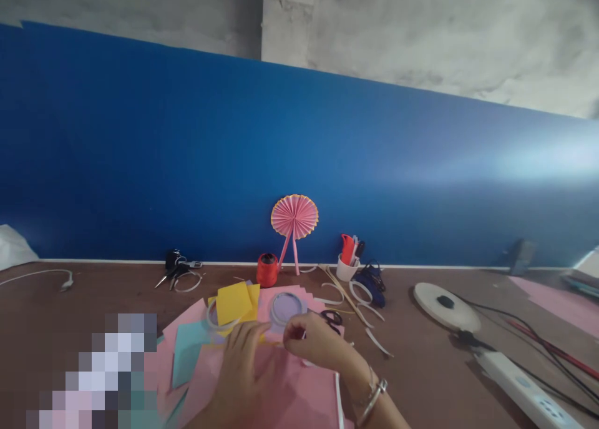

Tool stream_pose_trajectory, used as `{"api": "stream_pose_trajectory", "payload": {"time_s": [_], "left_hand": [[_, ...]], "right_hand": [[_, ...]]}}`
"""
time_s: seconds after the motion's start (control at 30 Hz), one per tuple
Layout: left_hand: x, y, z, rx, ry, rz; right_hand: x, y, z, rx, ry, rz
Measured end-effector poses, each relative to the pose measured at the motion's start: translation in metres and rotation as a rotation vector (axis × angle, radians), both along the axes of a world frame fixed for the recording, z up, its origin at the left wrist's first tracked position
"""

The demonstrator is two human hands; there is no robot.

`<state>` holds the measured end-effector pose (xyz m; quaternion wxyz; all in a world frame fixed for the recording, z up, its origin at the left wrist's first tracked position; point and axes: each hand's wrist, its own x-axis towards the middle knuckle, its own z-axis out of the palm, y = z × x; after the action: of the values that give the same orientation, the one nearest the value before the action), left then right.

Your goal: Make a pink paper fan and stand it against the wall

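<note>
My left hand (pixel 246 369) lies over a sheet of pink paper (pixel 299 401), its fingers stretched out toward the far edge. To its right, my right hand (pixel 318 341) has its fingers curled in a pinch above the same sheet; what they hold, if anything, is hidden. A white strip (pixel 339 398) runs along the sheet's right side. Just beyond my hands are a roll of clear tape (pixel 286 308), yellow square papers (pixel 234 303) and scissors (pixel 331 318) with dark handles, partly behind my right hand. Light blue paper (pixel 189 352) sticks out on the left.
A pink pleated paper fan (pixel 294 216) leans on the blue partition (pixel 187 142). Near it stand a red container (pixel 267 270) and a white cup (pixel 347 270) of pens. White strips (pixel 379 343) lie right of the papers. A power strip (pixel 524 388) and cables occupy the right side.
</note>
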<state>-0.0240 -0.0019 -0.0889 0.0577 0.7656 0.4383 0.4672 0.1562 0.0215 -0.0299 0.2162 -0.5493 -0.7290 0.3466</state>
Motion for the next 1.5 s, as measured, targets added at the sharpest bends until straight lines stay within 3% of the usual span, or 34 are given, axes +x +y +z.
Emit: {"api": "stream_pose_trajectory", "payload": {"time_s": [0.17, 0.43, 0.73, 0.87, 1.0, 1.13, 1.3, 1.5], "left_hand": [[-0.001, 0.0, 0.002, -0.063, 0.058, -0.069], [0.001, 0.0, 0.006, -0.054, 0.082, -0.057], [-0.008, -0.001, 0.015, 0.037, 0.081, 0.028], [-0.009, -0.003, 0.009, -0.011, 0.064, -0.005], [-0.007, -0.002, 0.002, -0.044, 0.152, -0.19], [0.001, -0.002, -0.004, -0.048, 0.308, -0.329], [0.007, -0.004, -0.011, -0.055, 0.463, -0.369], [0.006, -0.003, -0.016, -0.033, 0.489, -0.37]], "right_hand": [[-0.009, -0.004, 0.007, 0.016, -0.057, 0.021], [-0.015, -0.004, -0.002, 0.087, -0.077, 0.021], [-0.046, -0.009, -0.013, 0.024, 0.038, -0.222], [-0.029, 0.002, -0.014, 0.265, -0.066, -0.339], [0.001, 0.02, -0.019, 0.147, 0.027, -0.292], [0.011, 0.027, -0.034, 0.038, 0.023, -0.239], [0.01, 0.026, -0.045, -0.029, -0.023, -0.204], [0.014, 0.025, -0.048, -0.011, -0.129, -0.196]]}}
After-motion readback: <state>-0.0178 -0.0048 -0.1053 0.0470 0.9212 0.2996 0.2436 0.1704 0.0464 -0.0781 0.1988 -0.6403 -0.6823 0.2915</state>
